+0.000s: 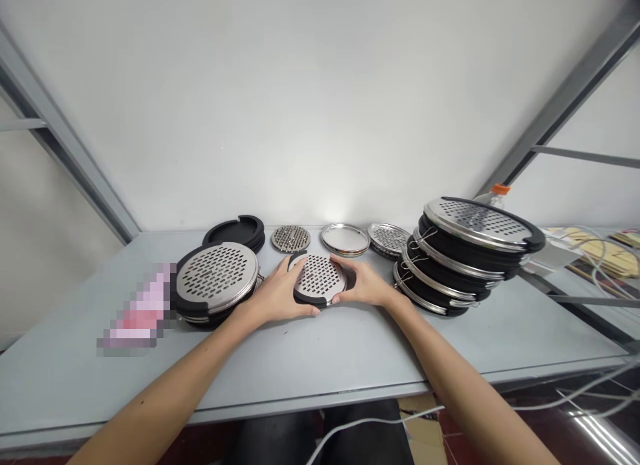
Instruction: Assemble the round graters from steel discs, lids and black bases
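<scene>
A round metal grater point(320, 278) with slotted holes and a black rim sits in front of me on the table. My left hand point(277, 293) grips its left edge, fingers on top and thumb at the near side. On the opposite edge my right hand point(367, 283) is closed in the same way. Left of my left hand stands a larger-looking grater stack point(217, 278), metal plate on top and black rim round it. To the right of my right hand rises a tall, slightly leaning stack of black-rimmed graters point(450, 265) with wire clasps.
Along the wall lie black round bases point(235, 233), a grater disc point(291, 239), shiny metal rings point(345, 238) and more slotted discs point(389, 238). A blurred pink item point(145, 311) is at left. An orange-capped bottle point(500, 191) stands behind the tall stack. Metal shelf posts point(65, 128) flank the table.
</scene>
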`<state>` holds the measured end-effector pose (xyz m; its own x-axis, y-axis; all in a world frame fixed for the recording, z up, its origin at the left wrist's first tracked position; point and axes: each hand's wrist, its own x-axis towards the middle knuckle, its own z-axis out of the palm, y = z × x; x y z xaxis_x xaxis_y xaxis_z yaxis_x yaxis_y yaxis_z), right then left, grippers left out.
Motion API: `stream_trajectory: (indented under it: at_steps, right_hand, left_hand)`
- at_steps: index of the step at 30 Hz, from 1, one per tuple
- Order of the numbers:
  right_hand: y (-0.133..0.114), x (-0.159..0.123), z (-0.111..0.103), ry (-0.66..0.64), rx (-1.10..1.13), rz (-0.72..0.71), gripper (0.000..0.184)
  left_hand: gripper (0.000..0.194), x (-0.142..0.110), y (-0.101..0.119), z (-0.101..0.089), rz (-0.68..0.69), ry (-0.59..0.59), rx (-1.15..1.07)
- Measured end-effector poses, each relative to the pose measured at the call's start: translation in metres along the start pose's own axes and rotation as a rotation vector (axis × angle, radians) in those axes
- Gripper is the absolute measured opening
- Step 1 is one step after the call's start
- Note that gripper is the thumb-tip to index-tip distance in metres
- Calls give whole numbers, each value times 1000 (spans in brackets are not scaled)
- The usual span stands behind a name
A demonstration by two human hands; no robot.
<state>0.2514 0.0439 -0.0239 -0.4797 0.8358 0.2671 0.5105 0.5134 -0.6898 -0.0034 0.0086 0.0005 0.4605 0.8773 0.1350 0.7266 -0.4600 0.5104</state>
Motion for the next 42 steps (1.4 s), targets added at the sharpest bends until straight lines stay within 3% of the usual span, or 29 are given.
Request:
stream_trajectory:
  at_steps: [3,6,11,18,22,27,33,38,42]
  right_hand:
    - [2,0,2,-5,-23,-28,103]
    - [1,1,5,-11,-35,-59,95]
    - [-6,3,4,11,52,-13,55]
    - [-1,6,-5,203,84,67,40]
    - [5,8,-5,249,181,25,35]
    - [2,9,-3,279,254,-38,52]
    - [-5,8,-5,400,300,-73,51]
    - [-16,5,-7,493,326,-89,50]
    - [-26,2,-6,524,288,-107,46]
  left_hand:
    - [106,-2,1,1,-37,-63,46]
    - [107,-4,3,5,-44,-45,111]
    - [83,-5,5,11,156,-17,171]
    - [61,-5,8,3,238,-24,202]
    - [55,-3,10,-3,240,62,85]
    - [45,-1,17,-9,257,193,-281]
    - [45,2,19,-7,125,312,-580]
    - [36,4,17,-4,122,447,-562]
    - [35,2,20,-3,215,584,-325]
